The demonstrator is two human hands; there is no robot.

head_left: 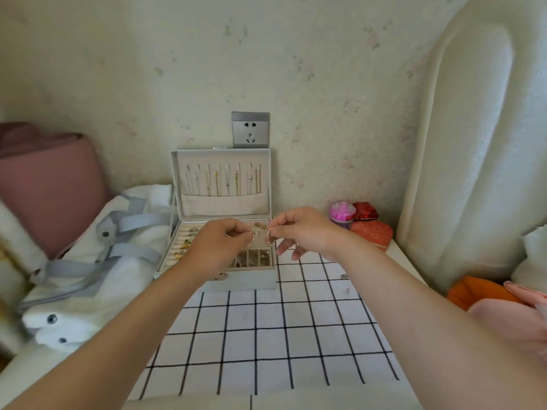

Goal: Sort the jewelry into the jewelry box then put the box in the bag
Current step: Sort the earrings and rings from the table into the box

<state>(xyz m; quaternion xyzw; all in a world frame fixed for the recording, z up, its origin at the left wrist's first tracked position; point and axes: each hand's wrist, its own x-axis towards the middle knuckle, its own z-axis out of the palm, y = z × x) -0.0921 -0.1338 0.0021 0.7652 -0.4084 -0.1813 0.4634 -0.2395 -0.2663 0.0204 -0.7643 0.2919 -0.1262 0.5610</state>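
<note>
A pale grey jewelry box [245, 281] stands open against the wall, several necklaces hanging in its raised lid [222, 179]. Rings and earrings fill its tray. Above the tray my left hand [220, 242] pinches a small earring [256, 234] between thumb and fingertips. My right hand [299, 230] pinches a second small earring [270, 237] close beside it. A white bag [97, 261] with grey straps lies to the left of the box. One small piece of jewelry [343, 276] lies on the checked cloth to the right.
A white cloth with a black grid [266, 335] covers the table. Small red and pink gift boxes [359, 221] sit at the back right. A pink cushion [44, 184] is at the left, a wall socket [250, 130] behind the box, and orange and pink fabric [488, 294] at the right.
</note>
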